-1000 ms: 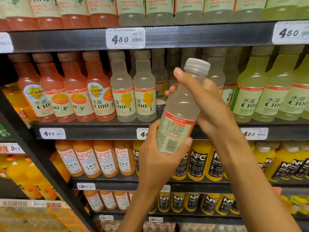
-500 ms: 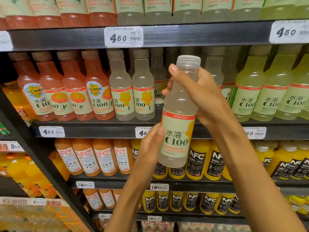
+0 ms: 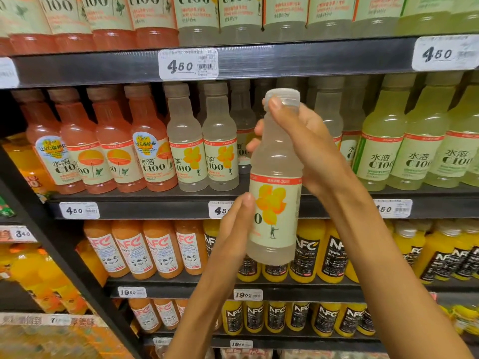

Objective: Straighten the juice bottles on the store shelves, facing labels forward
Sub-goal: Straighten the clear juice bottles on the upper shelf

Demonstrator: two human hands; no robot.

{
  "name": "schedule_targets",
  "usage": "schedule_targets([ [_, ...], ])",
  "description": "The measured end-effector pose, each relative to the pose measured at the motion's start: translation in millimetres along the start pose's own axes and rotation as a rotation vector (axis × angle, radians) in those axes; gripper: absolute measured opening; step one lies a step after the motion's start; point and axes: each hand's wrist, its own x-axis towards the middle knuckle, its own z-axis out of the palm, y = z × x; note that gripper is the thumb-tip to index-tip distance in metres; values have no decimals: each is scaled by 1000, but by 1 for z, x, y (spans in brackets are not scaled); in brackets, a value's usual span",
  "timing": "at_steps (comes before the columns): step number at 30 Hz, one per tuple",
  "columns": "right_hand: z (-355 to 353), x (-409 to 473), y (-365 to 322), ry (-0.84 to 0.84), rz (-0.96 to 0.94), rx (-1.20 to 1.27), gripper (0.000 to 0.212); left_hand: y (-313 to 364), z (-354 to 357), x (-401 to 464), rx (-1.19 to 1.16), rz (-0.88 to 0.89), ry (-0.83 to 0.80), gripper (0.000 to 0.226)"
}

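I hold a pale, cloudy juice bottle [image 3: 275, 161] upright in front of the middle shelf [image 3: 155, 209]. Its cream label shows a yellow fruit picture and part of "C100", turned toward me. My right hand [image 3: 308, 149] grips the bottle's neck and shoulder, thumb just under the clear cap. The fingers of my left hand [image 3: 237, 226] lie flat against the label's left side. Behind the bottle there is a gap in the front row of pale bottles [image 3: 202, 151].
Pink C100 bottles [image 3: 103, 154] stand left on the middle shelf, green ones [image 3: 414, 151] right. The upper shelf edge [image 3: 285, 58] carries price tags. Below are orange NFC bottles [image 3: 145, 247] and yellow NFC bottles [image 3: 331, 252]. A black upright [image 3: 51, 234] divides off another shelf bay at left.
The bottle has been turned: a second ago its barcode side faced me, then "C100", and now the yellow fruit picture. My left hand went from cupping the base to touching the label's side.
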Motion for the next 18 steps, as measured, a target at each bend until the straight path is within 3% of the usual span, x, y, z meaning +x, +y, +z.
schedule_targets([
  [4,6,-8,-5,-75,-167,-129,21,-5,1,7,198,112,20,57],
  [8,4,-22,-12,-328,-317,-265,41,-10,-7,12,306,201,26,67],
  [12,3,-29,-16,-488,-354,-280,46,-12,-13,12,365,268,50,74],
  [15,4,-28,-15,-457,-351,-264,44,-11,-15,10,328,251,14,68],
  [18,4,-21,-7,-258,-310,-223,42,-8,-13,6,198,181,-48,56],
])
